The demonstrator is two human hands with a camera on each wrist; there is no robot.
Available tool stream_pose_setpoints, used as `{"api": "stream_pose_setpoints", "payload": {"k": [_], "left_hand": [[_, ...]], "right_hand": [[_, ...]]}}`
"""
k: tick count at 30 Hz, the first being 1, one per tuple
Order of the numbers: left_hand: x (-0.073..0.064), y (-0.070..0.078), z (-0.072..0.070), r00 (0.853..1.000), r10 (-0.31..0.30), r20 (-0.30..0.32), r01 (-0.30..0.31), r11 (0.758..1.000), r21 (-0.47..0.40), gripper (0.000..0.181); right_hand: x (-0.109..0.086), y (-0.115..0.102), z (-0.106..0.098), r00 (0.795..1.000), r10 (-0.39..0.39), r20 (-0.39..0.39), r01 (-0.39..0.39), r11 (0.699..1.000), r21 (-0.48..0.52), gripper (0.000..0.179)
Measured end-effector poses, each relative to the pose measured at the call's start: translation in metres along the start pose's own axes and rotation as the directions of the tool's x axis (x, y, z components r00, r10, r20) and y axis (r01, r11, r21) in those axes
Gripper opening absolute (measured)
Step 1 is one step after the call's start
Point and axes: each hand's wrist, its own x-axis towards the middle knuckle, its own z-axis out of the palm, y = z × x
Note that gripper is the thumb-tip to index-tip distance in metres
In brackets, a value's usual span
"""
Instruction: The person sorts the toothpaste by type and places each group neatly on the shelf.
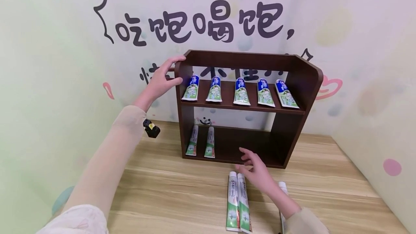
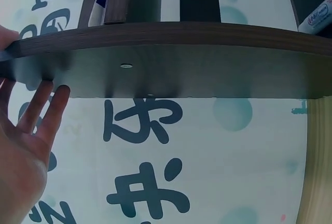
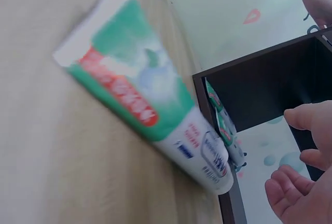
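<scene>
My left hand (image 1: pixel 164 78) grips the upper left side panel of a dark brown two-tier shelf (image 1: pixel 245 107). In the left wrist view its fingers (image 2: pixel 54 112) lie against one face of the panel, with the thumb on the other side. My right hand (image 1: pixel 258 172) hovers in front of the lower tier, fingers loosely bent with nothing between them. Just below it, two green and white toothpaste tubes (image 1: pixel 233 205) lie side by side on the table. Two matching toothpaste tubes (image 1: pixel 209 143) lean at the left of the lower tier.
Several blue and green toothpaste tubes (image 1: pixel 240 91) stand spaced along the upper tier. Another white-capped tube (image 1: pixel 282 187) lies partly hidden behind my right forearm. The wooden table (image 1: pixel 156 187) meets a printed wall (image 1: pixel 130 68) behind the shelf.
</scene>
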Motion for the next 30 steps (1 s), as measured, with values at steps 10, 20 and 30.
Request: {"api": "stream_pose_setpoints", "payload": {"k": [10,20,30], "left_hand": [[0.001,-0.004,0.002,0.999,0.027,-0.025,-0.027,0.999,0.021,0.057],[0.000,-0.003,0.003,0.998,0.053,-0.036,-0.051,0.998,0.036,0.057],[0.000,0.000,0.004,0.999,0.033,-0.038,-0.032,0.999,0.031,0.057]], "right_hand": [[-0.027,0.000,-0.003,0.996,0.081,0.044,-0.077,0.994,-0.080,0.062],[-0.047,0.004,0.002,0.991,0.116,0.066,-0.105,0.982,-0.154,0.063],[-0.053,0.009,0.003,0.968,0.065,0.241,-0.033,0.990,-0.135,0.074]]}}
